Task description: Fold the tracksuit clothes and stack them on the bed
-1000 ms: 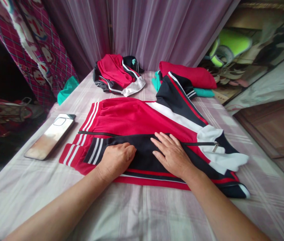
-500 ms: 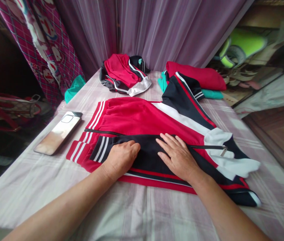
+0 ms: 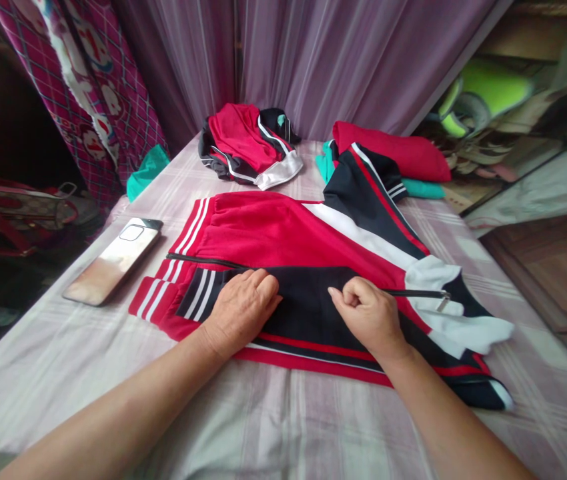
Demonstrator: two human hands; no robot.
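My jacket point(image 3: 283, 233) is mid-sheet point(image 3: 283, 427).
My left fingers point(image 3: 266, 285) and right fingers point(image 3: 358, 291) are curled shut on its black sleeve point(image 3: 306, 307); I can't tell if they pinch it. Pink cloth point(image 3: 76, 110) marks look blurry.

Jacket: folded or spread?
Partly folded. The jacket's near sleeve lies across its body, under the left hand; the far sleeve sticks out to the far side.

Beyond the left grip point(image 3: 246, 303) and right grip point(image 3: 363, 307), purple curtains point(image 3: 323, 67) hang in folds. Magenta patterned fabric point(image 3: 71, 100) drapes to the left, near deep shadow. To the right, shoes point(image 3: 488, 150) crowd a dim nook behind a brown panel point(image 3: 558, 267). Beneath both lies pale plaid cloth point(image 3: 283, 433), softly lit.
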